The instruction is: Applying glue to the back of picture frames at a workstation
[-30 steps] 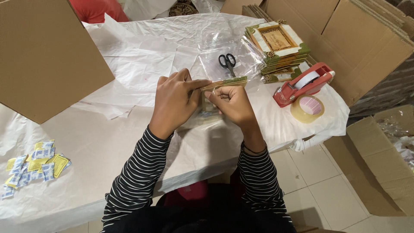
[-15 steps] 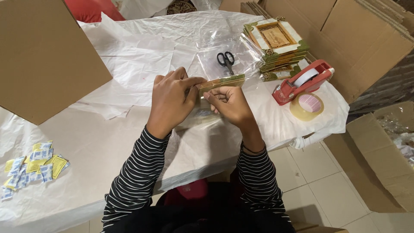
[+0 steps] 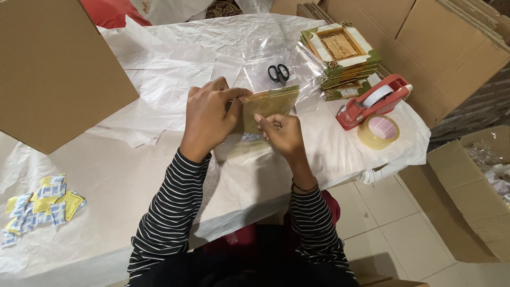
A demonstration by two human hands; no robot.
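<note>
My left hand (image 3: 210, 114) grips the left side of a small flat brown frame (image 3: 268, 103), held tilted above the white-papered table (image 3: 133, 175). My right hand (image 3: 281, 133) pinches the frame's lower edge with thumb and fingers. A clear plastic bag (image 3: 241, 143) lies on the table right under both hands. Both arms wear black-and-white striped sleeves.
Black scissors (image 3: 278, 73) lie beyond the hands. A stack of green-and-cream decorated frames (image 3: 340, 58) stands at the back right, with a red tape dispenser (image 3: 372, 101) and a tape roll (image 3: 378, 131) near it. Small yellow and blue sachets (image 3: 40, 204) lie at the left. Cardboard boxes (image 3: 53, 69) surround the table.
The frame has turned from nearly edge-on to showing its flat brown back. Both hands stay on it and have shifted slightly.
</note>
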